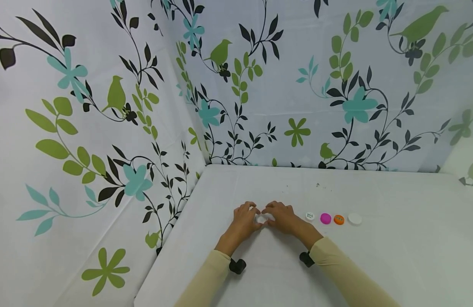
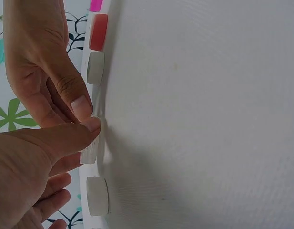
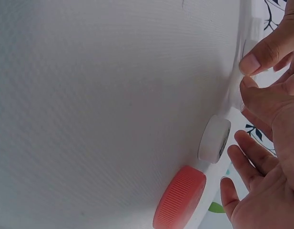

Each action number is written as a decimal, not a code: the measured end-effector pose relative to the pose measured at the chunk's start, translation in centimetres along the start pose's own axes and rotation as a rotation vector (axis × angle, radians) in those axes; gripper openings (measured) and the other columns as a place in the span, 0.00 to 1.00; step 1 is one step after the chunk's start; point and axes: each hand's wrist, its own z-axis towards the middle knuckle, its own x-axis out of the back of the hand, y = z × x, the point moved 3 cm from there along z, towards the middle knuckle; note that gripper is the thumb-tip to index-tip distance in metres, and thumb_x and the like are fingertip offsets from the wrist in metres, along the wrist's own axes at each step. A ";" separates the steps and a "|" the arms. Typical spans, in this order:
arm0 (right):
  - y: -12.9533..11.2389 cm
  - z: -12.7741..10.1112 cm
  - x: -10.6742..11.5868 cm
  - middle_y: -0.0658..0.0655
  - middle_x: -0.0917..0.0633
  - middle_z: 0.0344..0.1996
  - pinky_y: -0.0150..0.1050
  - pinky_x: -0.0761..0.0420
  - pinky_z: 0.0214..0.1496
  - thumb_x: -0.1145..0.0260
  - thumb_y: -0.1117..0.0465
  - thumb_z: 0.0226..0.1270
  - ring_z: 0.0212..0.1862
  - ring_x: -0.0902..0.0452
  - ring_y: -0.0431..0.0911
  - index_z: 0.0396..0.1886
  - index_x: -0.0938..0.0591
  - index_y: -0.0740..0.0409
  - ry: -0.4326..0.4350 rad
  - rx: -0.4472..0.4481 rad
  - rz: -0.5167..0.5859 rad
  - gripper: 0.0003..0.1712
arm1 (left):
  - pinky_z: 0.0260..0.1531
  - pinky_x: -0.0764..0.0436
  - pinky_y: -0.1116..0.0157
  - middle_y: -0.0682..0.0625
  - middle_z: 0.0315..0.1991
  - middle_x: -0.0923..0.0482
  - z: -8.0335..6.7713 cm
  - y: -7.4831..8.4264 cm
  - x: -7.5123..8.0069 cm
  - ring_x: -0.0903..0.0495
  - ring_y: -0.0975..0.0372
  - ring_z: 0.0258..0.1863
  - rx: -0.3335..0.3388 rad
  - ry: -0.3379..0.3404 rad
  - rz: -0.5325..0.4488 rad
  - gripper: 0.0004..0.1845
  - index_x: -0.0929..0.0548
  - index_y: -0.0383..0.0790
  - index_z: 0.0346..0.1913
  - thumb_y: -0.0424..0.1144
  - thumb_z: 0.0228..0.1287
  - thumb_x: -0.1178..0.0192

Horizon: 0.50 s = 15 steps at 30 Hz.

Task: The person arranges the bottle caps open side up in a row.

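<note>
White cap [image 1: 261,218] lies flat on tabletop [image 1: 374,256], pinched between left hand [image 1: 244,221] and right hand [image 1: 284,217], pink cap [image 1: 325,218] further right.

White tablecloth [image 1: 374,256], floral bird-print backdrop [image 1: 105,106], pink cap [image 1: 325,218], orange cap [image 1: 338,220], seemingly white cap [image 1: 354,219], beige sleeves [image 1: 347,273]

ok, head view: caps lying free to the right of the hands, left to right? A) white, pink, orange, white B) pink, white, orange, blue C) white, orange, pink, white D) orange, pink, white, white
A: beside the right hand lie a small white cap, a pink cap, an orange cap and a larger white cap, in a row on the table.
</note>
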 end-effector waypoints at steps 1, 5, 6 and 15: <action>0.0 0.0 -0.1 0.61 0.19 0.65 0.67 0.28 0.62 0.27 0.57 0.72 0.68 0.26 0.61 0.60 0.14 0.51 0.001 -0.002 0.003 0.19 | 0.65 0.32 0.47 0.43 0.67 0.26 0.0 0.0 -0.1 0.26 0.48 0.68 -0.002 0.004 0.000 0.20 0.14 0.39 0.54 0.49 0.67 0.26; 0.1 0.0 -0.3 0.61 0.19 0.64 0.67 0.27 0.61 0.26 0.57 0.71 0.68 0.25 0.61 0.59 0.13 0.51 0.003 -0.003 -0.004 0.19 | 0.62 0.31 0.47 0.43 0.65 0.25 -0.1 -0.2 -0.3 0.25 0.47 0.66 -0.015 0.010 0.005 0.20 0.14 0.40 0.53 0.49 0.67 0.26; 0.1 0.0 -0.3 0.61 0.19 0.64 0.67 0.27 0.61 0.26 0.57 0.71 0.68 0.25 0.61 0.60 0.13 0.50 0.003 -0.002 -0.009 0.19 | 0.61 0.30 0.47 0.43 0.65 0.25 -0.1 -0.2 -0.4 0.25 0.48 0.66 -0.018 0.013 0.008 0.20 0.14 0.40 0.53 0.49 0.66 0.26; 0.9 -0.6 1.4 0.62 0.21 0.67 0.68 0.28 0.62 0.25 0.52 0.70 0.69 0.27 0.62 0.66 0.17 0.53 -0.010 -0.010 -0.042 0.27 | 0.63 0.30 0.47 0.42 0.65 0.25 0.0 0.0 0.0 0.25 0.48 0.66 0.009 -0.008 0.022 0.28 0.18 0.39 0.61 0.48 0.63 0.23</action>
